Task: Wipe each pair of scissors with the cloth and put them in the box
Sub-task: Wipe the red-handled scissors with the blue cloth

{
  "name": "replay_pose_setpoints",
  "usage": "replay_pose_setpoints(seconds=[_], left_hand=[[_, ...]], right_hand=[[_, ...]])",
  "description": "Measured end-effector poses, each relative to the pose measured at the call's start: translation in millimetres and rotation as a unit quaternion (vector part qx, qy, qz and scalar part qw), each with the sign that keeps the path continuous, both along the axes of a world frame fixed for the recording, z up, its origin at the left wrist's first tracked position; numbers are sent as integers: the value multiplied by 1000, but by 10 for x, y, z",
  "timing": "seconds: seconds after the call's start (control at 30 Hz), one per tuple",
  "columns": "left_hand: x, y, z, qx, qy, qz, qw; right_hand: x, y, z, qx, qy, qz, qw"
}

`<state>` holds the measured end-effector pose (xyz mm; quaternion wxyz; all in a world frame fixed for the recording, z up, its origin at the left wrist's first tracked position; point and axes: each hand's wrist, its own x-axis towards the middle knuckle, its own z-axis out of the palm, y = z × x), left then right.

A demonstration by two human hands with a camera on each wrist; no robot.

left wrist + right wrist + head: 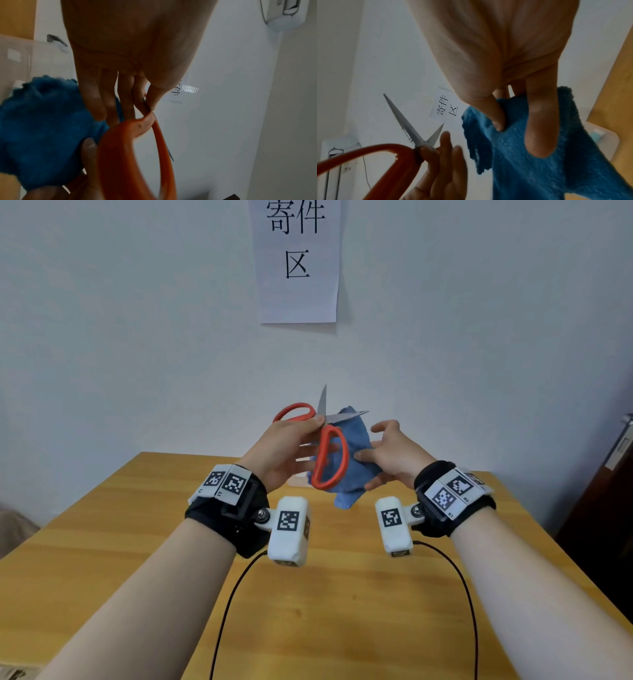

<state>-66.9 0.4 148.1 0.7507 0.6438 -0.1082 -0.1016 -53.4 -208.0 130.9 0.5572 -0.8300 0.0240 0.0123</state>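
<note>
Red-handled scissors (330, 429) are held up over the table with their blades spread apart. My left hand (317, 422) pinches them at the pivot between thumb and fingers. In the left wrist view the red handle loop (120, 155) hangs below that hand (145, 106). My right hand (370, 443) holds a blue cloth (356, 436) just right of the scissors, behind the lower handle loop. In the right wrist view the thumb and fingers of this hand (518, 138) pinch the cloth (530, 169), and the blades (406, 124) stand apart from it. A translucent box (599, 135) shows partly on the table.
The wooden table (342, 628) lies below both hands, with two black cables trailing over it. A paper sign (296, 261) hangs on the white wall behind. Dark furniture (609, 508) stands at the table's right edge.
</note>
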Motion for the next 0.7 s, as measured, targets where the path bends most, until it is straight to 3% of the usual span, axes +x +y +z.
replay_pose_setpoints(seconds=[0.17,0.27,0.43,0.5,0.6,0.7], left_hand=[[21,1,-31,22,-20,-8,1000],[32,-31,-42,32,-30,-3,999],[2,-40,-74,45,-4,-43,998],[3,-34,-83,28,10,-55,998],[18,2,-88,27,1,-44,999],[21,42,-89,59,-32,0,998]], right_hand=[[-82,31,31,-52,-40,78,995],[-117,63,47,-97,-91,68,989],[-104,46,58,-91,-170,84,977],[-117,33,52,-59,-213,94,971],[-127,-4,34,83,-238,49,966],[-135,-57,80,71,-279,14,958]])
